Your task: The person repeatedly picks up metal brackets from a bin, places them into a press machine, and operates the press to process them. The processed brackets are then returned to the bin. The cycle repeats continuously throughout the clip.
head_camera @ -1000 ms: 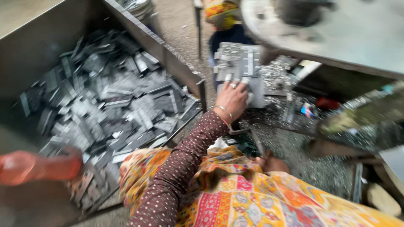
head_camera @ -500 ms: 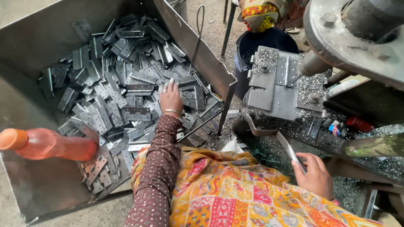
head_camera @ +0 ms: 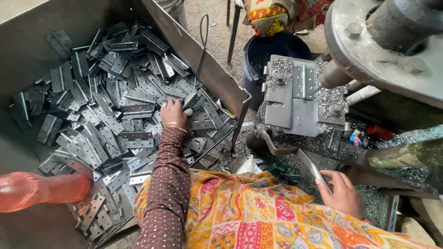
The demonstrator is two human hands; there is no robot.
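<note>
Left hand (head_camera: 173,112) among hinges (head_camera: 115,115)

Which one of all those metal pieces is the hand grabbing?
Find the big grey metal bin full of flat steel hinges. Follow the dotted maroon sleeve up to the left hand, near the bin's right wall. The hinge it touches lies at the fingertips, tilted up, unlike the flat ones around it.

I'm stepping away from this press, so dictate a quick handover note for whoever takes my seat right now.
Left hand is in the metal bin, fingers on a hinge atop the heap.
Right hand grips the lever below the press.
One hinge lies on the jig plate, shavings around it.
Done: cannot tell from here.
Left: the bin is full of hinges.
</note>
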